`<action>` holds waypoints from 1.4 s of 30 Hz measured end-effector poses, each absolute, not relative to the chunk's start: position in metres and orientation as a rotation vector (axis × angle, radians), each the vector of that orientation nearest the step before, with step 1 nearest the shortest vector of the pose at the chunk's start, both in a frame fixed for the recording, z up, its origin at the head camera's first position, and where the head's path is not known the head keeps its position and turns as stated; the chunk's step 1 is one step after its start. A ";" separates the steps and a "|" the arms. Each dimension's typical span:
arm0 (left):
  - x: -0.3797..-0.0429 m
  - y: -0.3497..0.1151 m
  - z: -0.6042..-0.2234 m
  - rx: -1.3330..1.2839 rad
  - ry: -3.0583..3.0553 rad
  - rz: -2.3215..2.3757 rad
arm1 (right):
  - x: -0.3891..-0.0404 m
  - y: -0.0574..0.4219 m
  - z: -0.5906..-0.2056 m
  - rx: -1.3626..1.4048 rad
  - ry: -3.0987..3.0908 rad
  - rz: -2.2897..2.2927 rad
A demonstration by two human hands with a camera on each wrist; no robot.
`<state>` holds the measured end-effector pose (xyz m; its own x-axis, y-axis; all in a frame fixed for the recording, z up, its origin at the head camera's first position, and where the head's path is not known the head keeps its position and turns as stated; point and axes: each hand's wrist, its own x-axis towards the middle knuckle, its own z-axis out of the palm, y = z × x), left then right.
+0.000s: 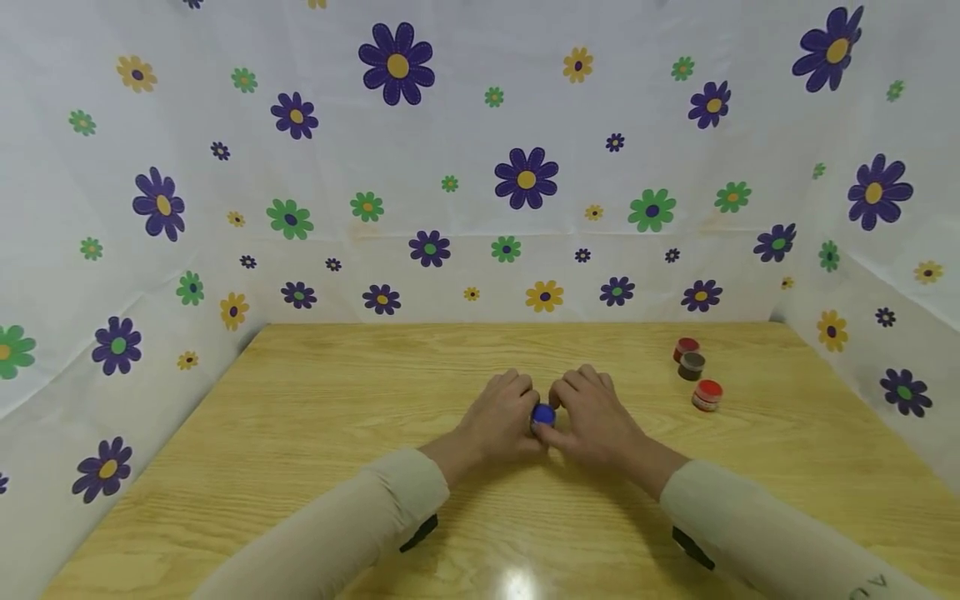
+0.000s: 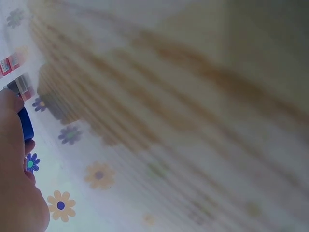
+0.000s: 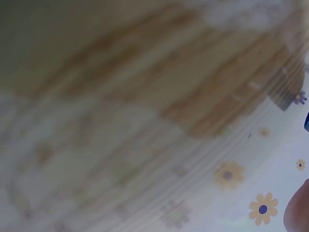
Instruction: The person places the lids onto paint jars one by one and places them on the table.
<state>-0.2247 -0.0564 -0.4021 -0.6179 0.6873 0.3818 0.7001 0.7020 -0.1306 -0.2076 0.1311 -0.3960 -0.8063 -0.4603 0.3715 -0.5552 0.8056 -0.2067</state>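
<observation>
A small jar with a blue lid [image 1: 543,414] is between the two hands near the middle of the wooden table. From its left side the left hand [image 1: 501,417] holds it with curled fingers and thumb. The right hand [image 1: 596,417] grips it from the right, its thumb across the jar's near side. In the left wrist view, the blue lid [image 2: 26,124] shows between fingers and thumb of the left hand [image 2: 17,179]. Only a sliver of blue and part of the right hand [image 3: 299,212] appear in the right wrist view. Most of the jar's body is hidden.
To the right on the wooden table [image 1: 360,375] stand a dark red-lidded jar [image 1: 686,348], a dark-lidded jar [image 1: 692,365] and a bright red-lidded jar [image 1: 707,395]. A white flower-patterned cloth [image 1: 465,133] encloses the back and sides.
</observation>
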 end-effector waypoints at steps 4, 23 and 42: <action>-0.225 -0.057 -0.401 -1.049 -2.543 -0.065 | -0.210 0.131 -0.396 0.772 -2.702 0.464; -0.227 -0.057 -0.404 -1.049 -2.535 -0.136 | -0.215 0.140 -0.401 0.949 -2.652 0.686; -0.225 -0.058 -0.403 -1.058 -2.576 -0.116 | -0.211 0.135 -0.399 0.841 -2.685 0.603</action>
